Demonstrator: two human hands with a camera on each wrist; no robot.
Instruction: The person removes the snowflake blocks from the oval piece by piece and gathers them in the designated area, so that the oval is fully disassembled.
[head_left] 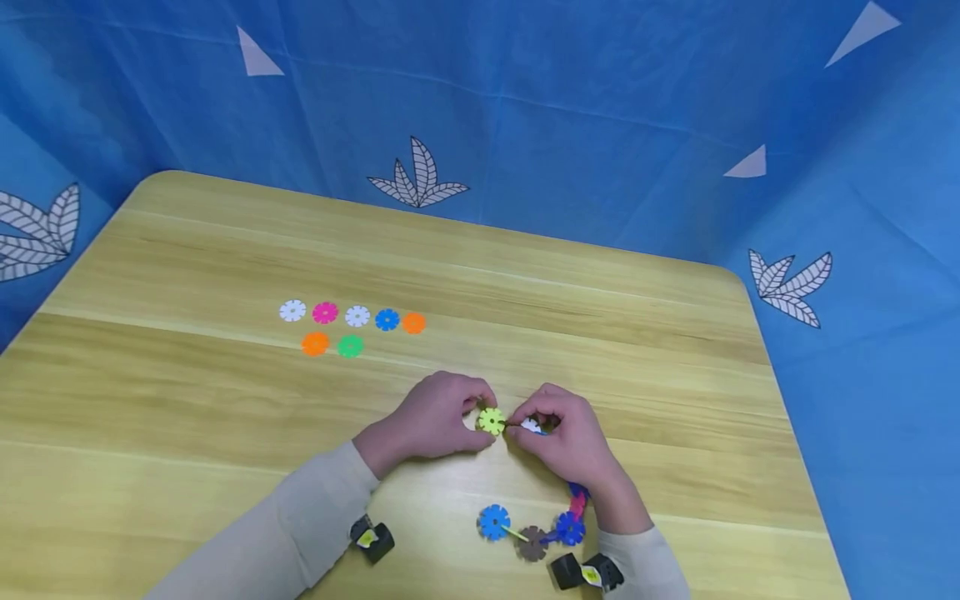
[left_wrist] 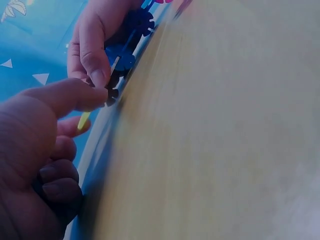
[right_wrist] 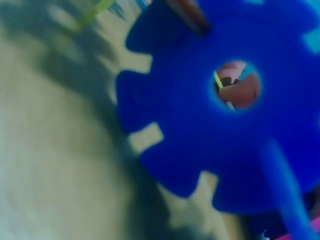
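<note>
My left hand (head_left: 438,417) pinches a yellow-green notched plastic disc (head_left: 491,421) between thumb and finger. Facing it, my right hand (head_left: 566,437) pinches a dark notched disc (left_wrist: 113,96), seen edge-on in the head view, where it meets the yellow-green disc's rim. A white disc (head_left: 531,425) shows under the right fingers. From there a chain of interlocked discs runs beneath the right hand, partly hidden, to a pink disc (head_left: 577,503), a dark blue one (head_left: 570,528), a brown one (head_left: 533,543) and a lighter blue one (head_left: 493,522). A large blue disc (right_wrist: 170,105) fills the right wrist view.
Loose discs lie in two rows on the wooden table (head_left: 187,383), left of the hands: white, pink (head_left: 326,312), blue (head_left: 387,319) and orange ones behind, orange and green (head_left: 350,346) ones in front. A blue patterned cloth (head_left: 525,100) hangs behind the table.
</note>
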